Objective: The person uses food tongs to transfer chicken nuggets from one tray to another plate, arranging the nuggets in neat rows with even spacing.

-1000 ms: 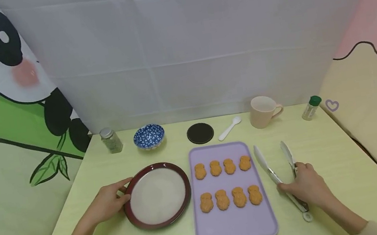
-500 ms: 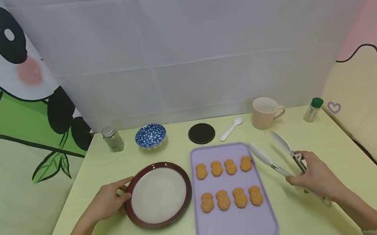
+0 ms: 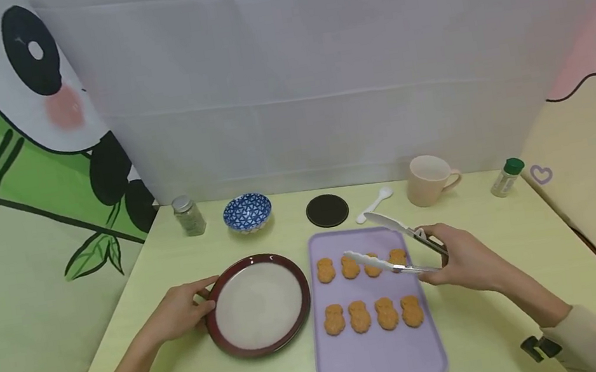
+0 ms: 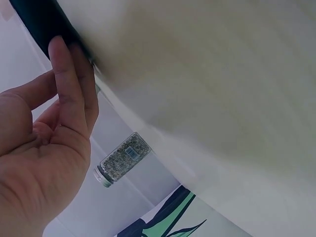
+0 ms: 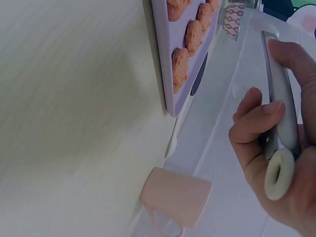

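In the head view, my left hand (image 3: 178, 310) holds the left rim of a cream plate (image 3: 258, 307) with a brown edge. The left wrist view shows the fingertips (image 4: 61, 54) against that dark rim. My right hand (image 3: 462, 261) grips metal tongs (image 3: 390, 222) with pale tips, their arms spread apart. They hang over the upper part of a lilac tray (image 3: 382, 360), partly covering the back row of cookies. Two rows of golden-brown cookies (image 3: 334, 320) lie on the tray, with nothing between the tong tips. In the right wrist view, the thumb and fingers wrap round the tongs' handle (image 5: 284, 98).
Along the back of the table stand a glass jar (image 3: 190, 218) of seasoning, a blue patterned bowl (image 3: 247, 214), a black disc (image 3: 327, 210), a white spoon (image 3: 375, 205), a pink mug (image 3: 427, 183) and a green-capped bottle (image 3: 507, 178). A cloth wall (image 3: 291, 142) rises behind.
My right hand has lifted the tongs from the table at the tray's right and swung them left over the tray. My left hand stays at the plate's rim. The head view shifts slightly.
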`<action>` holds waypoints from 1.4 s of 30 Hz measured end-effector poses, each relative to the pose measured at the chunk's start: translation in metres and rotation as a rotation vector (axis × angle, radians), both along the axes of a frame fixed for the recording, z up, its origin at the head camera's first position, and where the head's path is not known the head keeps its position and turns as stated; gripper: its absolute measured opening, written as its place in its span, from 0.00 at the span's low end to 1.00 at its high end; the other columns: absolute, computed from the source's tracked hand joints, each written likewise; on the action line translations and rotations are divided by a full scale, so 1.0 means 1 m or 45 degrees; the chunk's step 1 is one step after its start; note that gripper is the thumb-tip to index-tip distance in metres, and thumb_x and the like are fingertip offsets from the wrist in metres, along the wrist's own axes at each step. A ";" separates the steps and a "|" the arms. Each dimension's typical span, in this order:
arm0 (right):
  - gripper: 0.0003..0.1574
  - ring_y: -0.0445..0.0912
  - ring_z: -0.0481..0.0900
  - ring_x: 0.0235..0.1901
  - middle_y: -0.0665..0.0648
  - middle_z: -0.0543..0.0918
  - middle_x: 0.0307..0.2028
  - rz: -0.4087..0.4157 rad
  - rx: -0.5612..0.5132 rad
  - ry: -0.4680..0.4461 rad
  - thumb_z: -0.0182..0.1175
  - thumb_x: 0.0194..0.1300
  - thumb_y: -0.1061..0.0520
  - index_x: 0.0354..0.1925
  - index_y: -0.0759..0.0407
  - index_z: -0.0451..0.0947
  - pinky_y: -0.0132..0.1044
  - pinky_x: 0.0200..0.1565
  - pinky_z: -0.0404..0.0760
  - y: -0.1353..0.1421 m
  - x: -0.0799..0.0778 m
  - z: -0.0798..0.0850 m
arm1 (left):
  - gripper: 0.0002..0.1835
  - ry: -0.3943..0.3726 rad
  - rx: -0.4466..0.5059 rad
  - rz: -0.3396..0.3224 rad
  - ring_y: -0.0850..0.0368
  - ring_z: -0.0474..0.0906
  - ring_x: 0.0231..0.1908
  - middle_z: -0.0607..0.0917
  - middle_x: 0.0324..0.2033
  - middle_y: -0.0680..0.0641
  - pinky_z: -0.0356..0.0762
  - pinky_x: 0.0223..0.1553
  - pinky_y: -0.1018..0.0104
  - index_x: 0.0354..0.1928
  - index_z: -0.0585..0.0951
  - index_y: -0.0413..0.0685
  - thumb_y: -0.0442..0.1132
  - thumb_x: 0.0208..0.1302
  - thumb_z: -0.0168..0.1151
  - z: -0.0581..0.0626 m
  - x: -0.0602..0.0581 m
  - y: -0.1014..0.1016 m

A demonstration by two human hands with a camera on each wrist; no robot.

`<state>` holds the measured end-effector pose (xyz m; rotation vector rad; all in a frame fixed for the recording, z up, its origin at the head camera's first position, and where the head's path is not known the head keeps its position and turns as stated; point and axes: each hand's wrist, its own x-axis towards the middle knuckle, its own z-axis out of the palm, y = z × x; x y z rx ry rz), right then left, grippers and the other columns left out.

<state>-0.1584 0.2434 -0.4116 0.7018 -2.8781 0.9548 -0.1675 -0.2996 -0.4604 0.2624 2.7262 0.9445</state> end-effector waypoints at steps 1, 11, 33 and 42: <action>0.45 0.41 0.76 0.28 0.51 0.77 0.44 0.022 0.020 0.019 0.76 0.42 0.43 0.57 0.56 0.71 0.36 0.30 0.76 -0.003 -0.004 0.000 | 0.28 0.004 0.000 -0.003 0.59 0.78 0.20 0.81 0.36 0.43 0.76 0.22 0.65 0.65 0.69 0.43 0.32 0.62 0.60 0.000 0.000 0.000; 0.39 0.39 0.75 0.22 0.42 0.79 0.37 0.298 0.225 0.149 0.74 0.43 0.45 0.55 0.50 0.75 0.31 0.26 0.73 -0.032 -0.037 0.009 | 0.28 -0.042 0.029 -0.010 0.58 0.79 0.20 0.81 0.35 0.44 0.76 0.21 0.66 0.66 0.68 0.42 0.30 0.63 0.58 0.005 0.003 0.000; 0.35 0.37 0.62 0.19 0.41 0.68 0.18 0.408 0.563 0.070 0.65 0.41 0.48 0.54 0.47 0.79 0.33 0.20 0.64 -0.062 -0.068 0.014 | 0.28 -0.064 0.035 -0.037 0.57 0.80 0.21 0.81 0.35 0.44 0.76 0.21 0.64 0.66 0.67 0.41 0.29 0.63 0.56 0.007 0.001 -0.002; 0.35 0.37 0.67 0.21 0.41 0.77 0.25 0.442 0.483 0.146 0.67 0.44 0.47 0.54 0.51 0.79 0.33 0.25 0.68 -0.068 -0.064 0.026 | 0.28 -0.083 0.034 -0.041 0.57 0.80 0.21 0.81 0.36 0.43 0.75 0.21 0.64 0.67 0.67 0.42 0.30 0.63 0.56 0.010 0.002 -0.003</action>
